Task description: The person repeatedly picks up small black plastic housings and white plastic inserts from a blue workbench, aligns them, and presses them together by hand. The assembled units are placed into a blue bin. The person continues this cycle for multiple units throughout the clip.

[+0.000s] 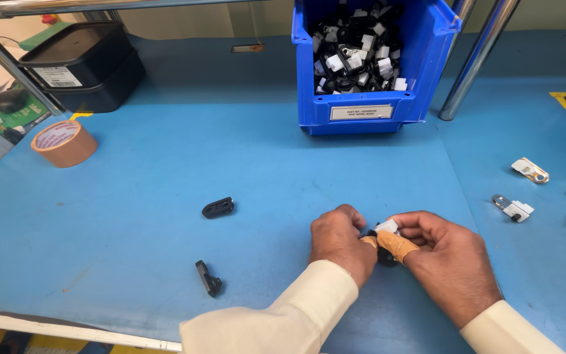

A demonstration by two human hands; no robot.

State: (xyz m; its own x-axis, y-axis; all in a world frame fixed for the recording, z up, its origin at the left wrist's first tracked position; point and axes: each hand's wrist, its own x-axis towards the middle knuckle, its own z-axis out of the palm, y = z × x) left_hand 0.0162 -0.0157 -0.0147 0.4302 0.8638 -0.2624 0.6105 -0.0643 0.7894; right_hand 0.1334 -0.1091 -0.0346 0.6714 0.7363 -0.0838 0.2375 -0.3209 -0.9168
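Note:
My left hand [339, 241] and my right hand [450, 265] meet low over the blue table [165, 196], both pinching one small black and white plastic part [386, 229] between the fingertips. A tan tape strip wraps one right finger. Most of the part is hidden by my fingers. Two loose black plastic pieces lie to the left: one [218, 208] further away, one [208, 278] near the table's front edge.
A blue bin [368, 108] filled with several black and white parts stands at the back. A tape roll [64, 143] and black trays [83, 62] sit at the left. Small metal and white parts [515, 209] lie at the right. Metal poles [476, 59] rise behind.

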